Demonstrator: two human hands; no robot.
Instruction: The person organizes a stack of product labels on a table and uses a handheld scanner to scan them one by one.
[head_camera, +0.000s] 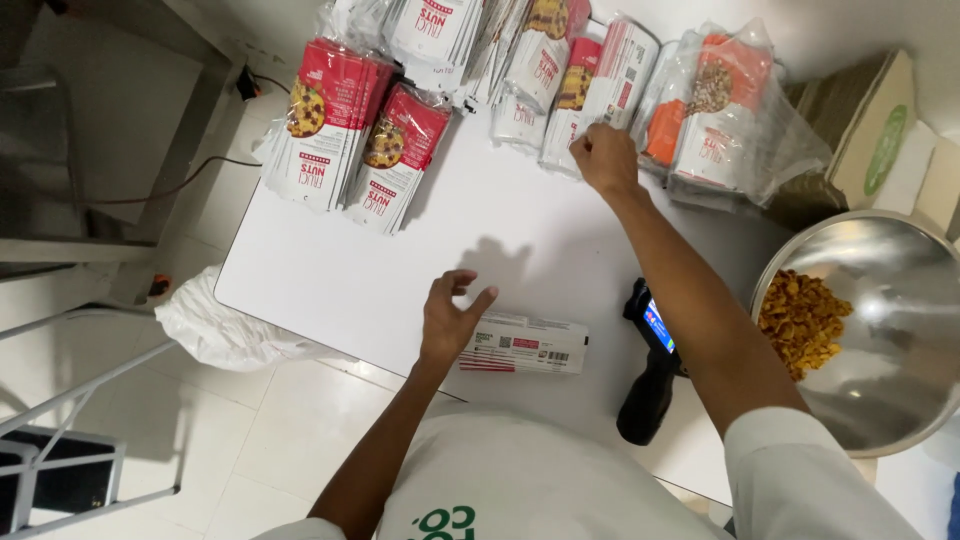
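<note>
My left hand (449, 318) hovers with fingers spread just left of a flat white and red pouch (524, 345) lying near the front edge of the white table (330, 260). It holds nothing. My right hand (605, 157) reaches to the far side with fingers closed on the top of a white and red pouch (566, 112) in a row of stacked pouches. A black handheld device with a lit screen (652, 365) lies under my right forearm.
Stacks of red and white snack pouches (342, 130) lie at the back left. Clear-wrapped orange packs (715, 105) sit at the back right. A steel bowl (880, 330) holding yellow snack pieces stands at the right, beside a cardboard box (870, 130).
</note>
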